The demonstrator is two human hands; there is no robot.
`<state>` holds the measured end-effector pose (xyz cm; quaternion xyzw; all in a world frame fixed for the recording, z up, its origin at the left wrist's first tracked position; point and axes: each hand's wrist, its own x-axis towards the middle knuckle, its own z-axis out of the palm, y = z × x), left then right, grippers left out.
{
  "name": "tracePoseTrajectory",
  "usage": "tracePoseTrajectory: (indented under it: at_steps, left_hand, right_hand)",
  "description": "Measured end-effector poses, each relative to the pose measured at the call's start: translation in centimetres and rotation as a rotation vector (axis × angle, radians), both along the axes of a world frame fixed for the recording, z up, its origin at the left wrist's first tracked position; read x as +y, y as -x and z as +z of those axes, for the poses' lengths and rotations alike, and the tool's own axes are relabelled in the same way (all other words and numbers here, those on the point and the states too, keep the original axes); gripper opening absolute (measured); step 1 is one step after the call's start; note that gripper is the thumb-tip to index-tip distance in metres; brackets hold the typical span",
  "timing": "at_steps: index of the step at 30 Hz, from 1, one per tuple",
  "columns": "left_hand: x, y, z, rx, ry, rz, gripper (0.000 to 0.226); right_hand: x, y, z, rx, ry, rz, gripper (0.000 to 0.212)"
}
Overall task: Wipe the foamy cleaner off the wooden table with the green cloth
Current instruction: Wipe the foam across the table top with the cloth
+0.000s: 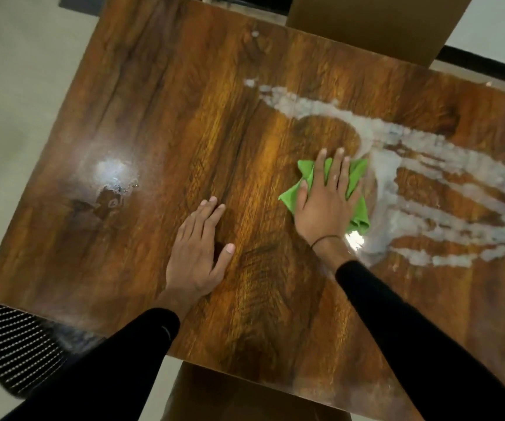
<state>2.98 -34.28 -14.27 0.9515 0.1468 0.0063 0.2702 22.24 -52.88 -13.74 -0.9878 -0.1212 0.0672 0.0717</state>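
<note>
Pressing hand: the right hand (pixel 325 205) lay flat on the green cloth (pixel 359 180), fingers spread and extended, palm down, not curled around the fabric.
Cloth position: the green cloth sat bunched under that palm on the wooden table (pixel 160 123), right of centre, with its right edge touching the foamy cleaner (pixel 445 183).
Foam: white streaks ran across the table's right half in several curved bands, arcing from above the cloth out toward the right edge; a small dab (pixel 255 34) lay apart near the far edge.
Bracing hand: the left hand (pixel 198 253) rested open and empty on bare wood, fingers together, thumb out, just left of the cloth hand.
Sleeves: both forearms wore black sleeves; a thin dark band (pixel 324 240) circled the right wrist.
Glare: a bright reflection (pixel 114 171) showed on the table's left side.
Nearby: a striped black chair seat (pixel 8 338) stood by the near-left corner.
</note>
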Motion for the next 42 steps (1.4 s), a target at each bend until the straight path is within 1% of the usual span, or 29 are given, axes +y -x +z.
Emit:
tracePoseTrajectory:
  at_steps: [1,3,5,7,10,12,15,17,20,23,25,26,28,30,31,32,34,36,37,39,42]
  left_hand:
    - [0.0,0.0,0.0,0.006,-0.009,-0.004,0.073]
    - [0.0,0.1,-0.1,0.021,-0.036,-0.011,0.074]
    - [0.0,0.1,-0.2,0.033,-0.055,-0.020,0.074]
    - [-0.1,0.1,-0.2,0.044,-0.073,-0.002,0.075]
    - [-0.3,0.0,0.0,0.094,-0.113,0.096,0.077]
    - [-0.3,-0.1,-0.2,0.142,-0.147,0.104,0.081]
    - [0.0,-0.1,-0.7,0.168,-0.169,0.068,0.087]
    - [0.1,0.0,-0.9,0.150,-0.156,0.064,0.089]
    - [0.0,-0.1,-0.8,0.134,-0.147,0.067,0.090]
    - [0.2,-0.2,-0.9,0.156,-0.164,0.055,0.091]
    - [0.3,-0.3,-0.4,0.203,-0.149,0.053,0.090]
    - [0.3,-0.4,0.2,0.218,-0.139,0.060,0.088]
    - [1.3,-1.5,1.3,0.175,-0.113,0.067,0.079]
    - [4.3,-4.3,2.1,0.104,-0.099,0.021,0.071]
    - [6.3,-6.0,2.3,0.081,-0.126,-0.003,0.070]
    - [8.3,-7.8,2.1,0.066,-0.168,-0.019,0.071]
    - [11.8,-11.2,1.6,0.071,-0.234,-0.056,0.083]
    - [13.3,-12.7,0.7,0.112,-0.282,-0.089,0.095]
    - [13.5,-12.7,0.1,0.125,-0.310,-0.093,0.098]
    - [13.6,-12.8,-0.5,0.114,-0.329,-0.098,0.099]
    - [13.6,-12.6,-0.4,0.092,-0.328,-0.091,0.099]
  right_hand:
    - [0.5,1.7,0.1,0.017,0.000,0.061,0.072]
    - [1.8,3.8,0.0,0.034,0.011,0.251,0.072]
    - [4.0,3.2,0.0,0.015,0.026,0.491,0.072]
    - [7.0,0.8,0.1,-0.026,0.030,0.679,0.070]
    - [12.0,-4.2,0.0,-0.059,0.036,0.805,0.069]
    - [15.3,-7.6,-0.2,-0.063,0.043,0.849,0.069]
    - [19.3,-12.6,0.1,-0.035,0.053,0.855,0.069]
    - [20.9,-15.4,0.3,-0.014,0.047,0.765,0.068]
    - [20.6,-17.8,0.0,-0.017,0.011,0.467,0.069]
    - [18.2,-16.8,-0.6,-0.028,-0.044,0.161,0.071]
    - [16.3,-14.2,-0.3,-0.020,-0.044,0.046,0.072]
    - [15.5,-12.6,-0.2,-0.001,-0.041,0.021,0.074]
    - [14.2,-9.6,-0.1,0.018,-0.027,0.082,0.076]
    - [13.4,-7.7,0.2,0.041,-0.017,0.274,0.079]
    - [13.2,-7.2,0.1,0.048,-0.005,0.395,0.078]
    - [13.3,-7.3,0.0,0.041,0.013,0.513,0.077]
    - [14.4,-9.0,-0.1,0.006,0.036,0.717,0.075]
    - [16.5,-11.9,-0.1,-0.044,0.075,0.863,0.077]
    - [17.7,-13.3,-0.3,-0.082,0.112,0.896,0.079]
    - [20.2,-16.7,-0.1,-0.124,0.173,0.891,0.082]
    - [22.8,-21.3,0.5,-0.048,0.167,0.809,0.085]
